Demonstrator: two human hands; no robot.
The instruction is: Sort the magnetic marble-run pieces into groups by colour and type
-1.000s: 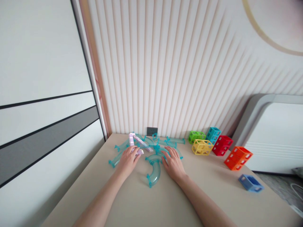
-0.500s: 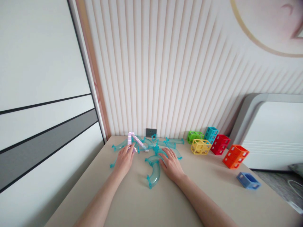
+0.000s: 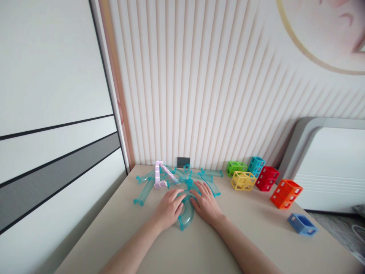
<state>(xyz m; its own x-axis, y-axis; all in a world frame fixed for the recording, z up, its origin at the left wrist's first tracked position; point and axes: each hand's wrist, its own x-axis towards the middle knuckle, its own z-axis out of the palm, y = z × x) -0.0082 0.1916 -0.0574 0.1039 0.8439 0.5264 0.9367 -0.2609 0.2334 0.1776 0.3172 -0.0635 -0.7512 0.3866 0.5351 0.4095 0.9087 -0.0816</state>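
Note:
My left hand (image 3: 170, 207) rests over the left side of a curved see-through teal track piece (image 3: 187, 219), its fingers bent and apart. On the other side, my right hand (image 3: 207, 201) lies palm down with spread fingers, reaching over more teal pieces. Whether the fingertips touch or only hover over them, I cannot tell. Behind my hands is a loose pile of teal track pieces (image 3: 189, 183), curved and straight. A pale purple angular frame (image 3: 157, 174) stands at the pile's left, clear of my left hand. One straight teal piece (image 3: 146, 192) lies in front of it.
Along the table's right side stand open block frames: green (image 3: 236, 167), yellow (image 3: 243, 180), cyan (image 3: 256, 165), red (image 3: 267, 178), orange (image 3: 286, 194) and blue (image 3: 302, 223). A ribbed wall (image 3: 182, 83) with a dark socket (image 3: 183, 162) borders the back; a cabinet (image 3: 57, 76) flanks the left.
My left hand has moved right and nearer, from the purple frame to the curved teal piece, uncovering the straight teal piece. My right hand has hardly moved. The view has shifted slightly.

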